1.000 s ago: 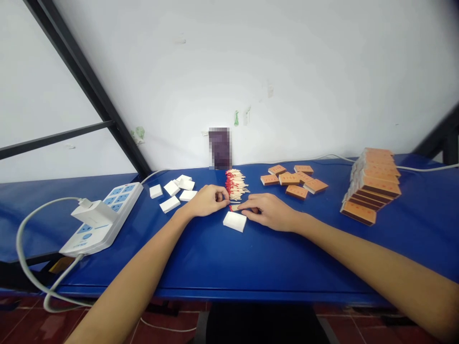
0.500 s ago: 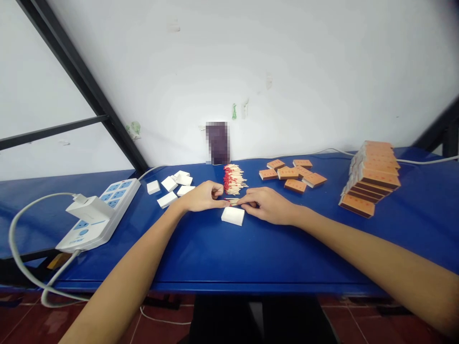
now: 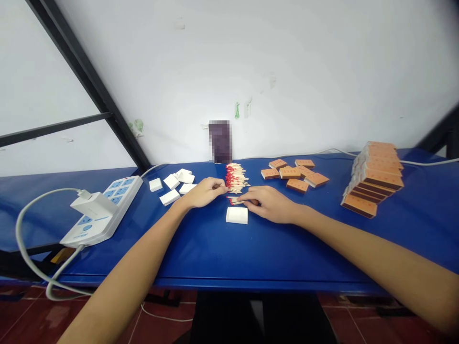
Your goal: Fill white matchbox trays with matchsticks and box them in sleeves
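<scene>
A pile of red-tipped matches (image 3: 235, 177) lies on the blue table (image 3: 229, 253) near the wall. My left hand (image 3: 205, 192) rests just left of the pile, fingers curled and pinched at a match beside it. My right hand (image 3: 269, 203) lies to the right, fingers closed on a small bundle of matches (image 3: 236, 200) pointing left. A white inner matchbox tray (image 3: 237, 215) sits just in front of both hands.
Several white trays (image 3: 172, 185) lie to the left. A power strip (image 3: 100, 212) with a plugged adapter and grey cable sits at far left. Orange matchbox sleeves (image 3: 294, 174) are scattered to the right; a stack of them (image 3: 375, 184) stands far right. A blurred dark object (image 3: 220, 142) leans on the wall.
My left hand shifted slightly toward the pile's edge. My right hand kept the small bundle of matches and eased back a little. The white tray now lies squarer.
</scene>
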Tool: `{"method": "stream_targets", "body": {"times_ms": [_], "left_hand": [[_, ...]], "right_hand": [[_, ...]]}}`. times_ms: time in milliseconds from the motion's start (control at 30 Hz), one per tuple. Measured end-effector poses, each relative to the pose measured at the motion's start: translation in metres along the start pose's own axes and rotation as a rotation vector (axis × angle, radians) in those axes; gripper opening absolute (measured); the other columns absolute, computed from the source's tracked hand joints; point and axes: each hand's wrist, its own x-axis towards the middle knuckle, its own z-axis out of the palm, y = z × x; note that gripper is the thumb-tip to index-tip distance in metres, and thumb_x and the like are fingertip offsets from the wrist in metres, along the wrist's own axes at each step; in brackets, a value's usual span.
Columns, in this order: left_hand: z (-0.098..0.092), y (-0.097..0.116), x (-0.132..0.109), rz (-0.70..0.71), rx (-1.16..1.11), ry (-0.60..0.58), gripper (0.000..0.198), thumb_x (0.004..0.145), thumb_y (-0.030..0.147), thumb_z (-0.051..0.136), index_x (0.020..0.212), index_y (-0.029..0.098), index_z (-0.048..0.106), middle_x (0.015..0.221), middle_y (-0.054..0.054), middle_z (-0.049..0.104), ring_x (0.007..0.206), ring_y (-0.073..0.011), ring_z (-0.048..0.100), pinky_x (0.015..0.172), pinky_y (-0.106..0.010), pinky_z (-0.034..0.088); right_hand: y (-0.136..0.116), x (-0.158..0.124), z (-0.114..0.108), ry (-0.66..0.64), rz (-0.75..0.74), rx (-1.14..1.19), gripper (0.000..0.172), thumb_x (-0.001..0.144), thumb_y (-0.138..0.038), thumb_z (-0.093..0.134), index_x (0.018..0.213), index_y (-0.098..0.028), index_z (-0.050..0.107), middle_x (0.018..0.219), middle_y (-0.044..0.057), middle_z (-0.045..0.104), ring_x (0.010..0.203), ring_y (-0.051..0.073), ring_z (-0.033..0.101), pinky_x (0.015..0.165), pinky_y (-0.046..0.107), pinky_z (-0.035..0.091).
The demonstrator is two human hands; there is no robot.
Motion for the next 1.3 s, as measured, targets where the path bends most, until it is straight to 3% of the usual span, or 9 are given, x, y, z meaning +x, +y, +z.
{"method": "stream_targets", "body": {"times_ms": [300,700,1300], "left_hand": [[0.0042,-0.0019,0.0022,-0.017,0.083,0.061,0.025,0.088,0.033,0.047,0.076,0.016,0.060,0.067,0.002,0.055,0.063,-0.0126,0.047,0.059,-0.024,0.034],[0.0009,-0.0049,0.0017,-0.026,0.113,0.046,0.020,0.082,0.034,0.061,0.087,0.016,0.069,0.060,0.003,0.054,0.055,-0.0106,0.047,0.054,-0.023,0.035],[0.0034,-0.0014,0.0010,-0.018,0.125,0.005,0.015,0.081,0.030,0.062,0.078,0.015,0.067,0.058,0.003,0.053,0.053,-0.0088,0.045,0.052,-0.021,0.033]], "right_hand": [[0.0004,-0.0008,0.0005,0.000,-0.014,-0.018,0.030,0.095,-0.020,0.048,0.112,-0.021,0.073,0.079,0.004,0.061,0.068,0.013,0.053,0.064,0.025,0.035],[-0.0010,0.0016,0.0001,0.000,0.022,0.001,0.031,0.091,-0.017,0.052,0.116,-0.019,0.070,0.078,0.003,0.064,0.066,0.013,0.052,0.065,0.025,0.034],[0.0026,0.0008,0.0024,0.002,0.007,0.001,0.029,0.093,-0.019,0.051,0.114,-0.019,0.071,0.079,0.003,0.061,0.068,0.013,0.050,0.065,0.025,0.034]]}}
